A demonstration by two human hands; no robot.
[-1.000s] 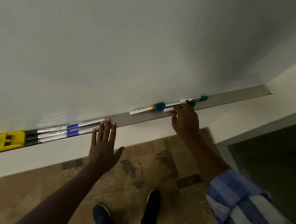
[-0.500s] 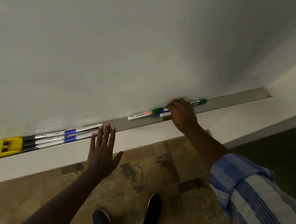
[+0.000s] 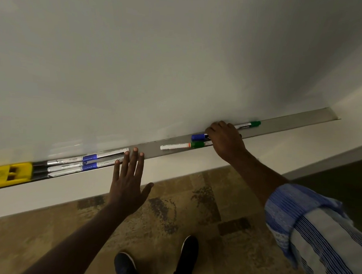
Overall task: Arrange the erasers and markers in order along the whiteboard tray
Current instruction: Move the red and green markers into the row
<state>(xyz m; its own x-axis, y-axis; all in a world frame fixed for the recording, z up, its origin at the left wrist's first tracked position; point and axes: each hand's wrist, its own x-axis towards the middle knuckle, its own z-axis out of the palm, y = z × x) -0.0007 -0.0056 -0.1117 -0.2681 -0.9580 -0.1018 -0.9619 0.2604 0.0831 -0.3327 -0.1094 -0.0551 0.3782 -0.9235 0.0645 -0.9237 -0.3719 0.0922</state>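
Note:
A long grey tray [image 3: 292, 123] runs under the whiteboard [image 3: 159, 62]. At its left end lies a yellow eraser [image 3: 8, 175], and beside it several markers with blue bands [image 3: 86, 163] lie side by side. My left hand [image 3: 127, 180] is flat with straight fingers, its tips at the tray's front edge by those markers' ends. Further right, my right hand [image 3: 226, 139] curls over a blue-capped marker [image 3: 198, 137], hiding its body. A white marker with a green cap [image 3: 181, 145] lies just in front, and another green-capped marker [image 3: 247, 125] sticks out to the right of the hand.
Bare tray shows between the two hands and from the right-hand marker to the tray's right end. Below the tray is a pale wall strip, then a patterned brown floor [image 3: 193, 200] with my two dark shoes [image 3: 187, 258]. A dark area lies at the lower right.
My right hand has shifted up against the board and over the markers; the blue-capped marker now lies apart from the green-capped one. My left hand has stayed at the tray edge.

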